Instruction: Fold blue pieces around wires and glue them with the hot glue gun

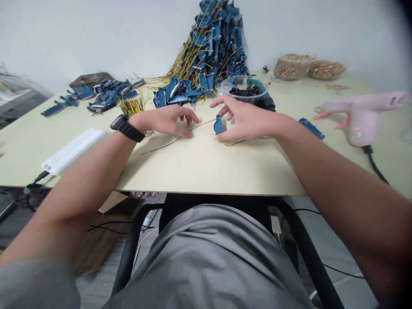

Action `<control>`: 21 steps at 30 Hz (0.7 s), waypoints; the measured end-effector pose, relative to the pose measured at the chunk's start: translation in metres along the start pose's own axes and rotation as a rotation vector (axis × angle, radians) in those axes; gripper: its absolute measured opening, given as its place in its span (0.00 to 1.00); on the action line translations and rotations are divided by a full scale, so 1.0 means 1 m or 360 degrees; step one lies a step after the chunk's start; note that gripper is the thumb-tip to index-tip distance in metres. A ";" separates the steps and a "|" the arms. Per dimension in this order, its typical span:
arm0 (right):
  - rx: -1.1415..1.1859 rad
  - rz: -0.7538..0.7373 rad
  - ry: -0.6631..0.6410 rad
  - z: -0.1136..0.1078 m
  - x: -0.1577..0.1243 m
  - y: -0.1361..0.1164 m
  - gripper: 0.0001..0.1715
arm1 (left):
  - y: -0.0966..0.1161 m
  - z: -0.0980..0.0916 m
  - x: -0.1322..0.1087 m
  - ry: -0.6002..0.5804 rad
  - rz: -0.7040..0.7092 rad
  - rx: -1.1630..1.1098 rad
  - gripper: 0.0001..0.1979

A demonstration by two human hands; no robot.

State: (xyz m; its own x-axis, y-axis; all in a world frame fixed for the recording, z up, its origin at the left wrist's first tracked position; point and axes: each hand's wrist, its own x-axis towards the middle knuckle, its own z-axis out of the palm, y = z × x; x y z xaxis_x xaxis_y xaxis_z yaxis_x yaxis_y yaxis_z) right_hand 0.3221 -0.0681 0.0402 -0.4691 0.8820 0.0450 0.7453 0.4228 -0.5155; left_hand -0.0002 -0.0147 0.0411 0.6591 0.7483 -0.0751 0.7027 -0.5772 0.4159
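Note:
My right hand [241, 119] holds a small blue piece [218, 125] with a curved edge, thumb below and a bent finger at its top; the index finger is raised clear. From the piece a thin wire [204, 124] runs left to my left hand [174, 120]. The thumb and index finger there are apart, with the wire passing by them. Its dark end [157, 149] lies on the table beneath the left wrist. Another short length of thin wire [236, 143] lies under my right hand.
A tall heap of blue pieces with yellow and black wires [215, 47] leans on the wall. Before it stands a clear tub of black parts [246, 91]. A pink glue gun [362, 116] stands right, near a flat blue piece [311, 128]. A white power strip [74, 150] lies left.

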 end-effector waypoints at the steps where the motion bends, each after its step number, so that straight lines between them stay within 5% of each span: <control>1: 0.0012 -0.0029 -0.0007 -0.003 0.000 0.003 0.64 | 0.000 0.000 0.000 -0.0009 0.0001 0.0010 0.38; 11: -0.0119 -0.0014 -0.0012 -0.044 -0.016 0.016 0.61 | 0.004 0.017 0.007 0.0119 0.0105 -0.0117 0.26; 21: -0.0214 0.0061 0.0005 -0.057 -0.022 0.018 0.56 | -0.015 0.026 0.019 0.0569 0.0079 -0.0013 0.19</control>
State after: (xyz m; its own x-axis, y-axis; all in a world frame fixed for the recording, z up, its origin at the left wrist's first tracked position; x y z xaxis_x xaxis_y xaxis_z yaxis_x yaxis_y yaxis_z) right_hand 0.3729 -0.0680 0.0792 -0.4380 0.8985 0.0303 0.8194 0.4129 -0.3977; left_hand 0.0090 -0.0001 0.0096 0.5560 0.7873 0.2666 0.6692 -0.6142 0.4182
